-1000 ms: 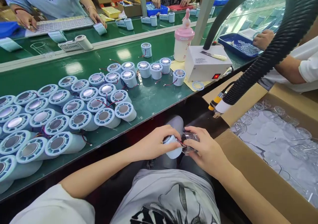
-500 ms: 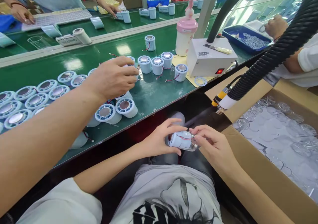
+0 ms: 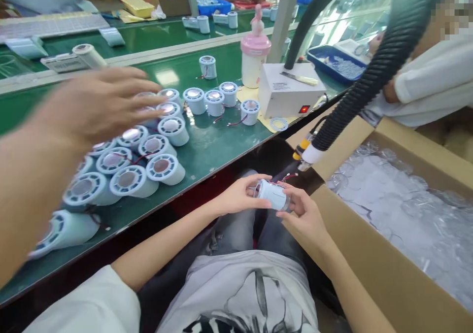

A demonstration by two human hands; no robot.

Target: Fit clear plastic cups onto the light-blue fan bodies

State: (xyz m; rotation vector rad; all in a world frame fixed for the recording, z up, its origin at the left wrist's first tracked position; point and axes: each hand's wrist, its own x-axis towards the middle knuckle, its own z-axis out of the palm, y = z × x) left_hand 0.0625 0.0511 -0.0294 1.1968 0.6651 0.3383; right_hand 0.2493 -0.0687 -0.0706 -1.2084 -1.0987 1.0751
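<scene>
My left hand (image 3: 236, 197) and my right hand (image 3: 306, 215) hold one pale blue cylindrical part (image 3: 272, 195) between them above my lap. A thin red wire sticks out of its top, and a clear piece sits at its right end. The part lies on its side, just below the yellow-and-white nozzle (image 3: 305, 155) of a black ribbed hose (image 3: 369, 72). A co-worker's blurred hand (image 3: 99, 104) reaches in from the left over several matching blue parts (image 3: 162, 168) on the green belt (image 3: 221, 141).
A white box with a red light (image 3: 288, 94) and a pink-lidded bottle (image 3: 253, 59) stand on the belt. An open cardboard box (image 3: 369, 254) of clear plastic pieces (image 3: 406, 200) sits at my right. A person in white sleeves (image 3: 424, 86) works by a blue tray (image 3: 332, 62).
The co-worker's arm came in from the left and now sweeps over the blue parts. My hands turned the part and lifted it closer to the hose nozzle.
</scene>
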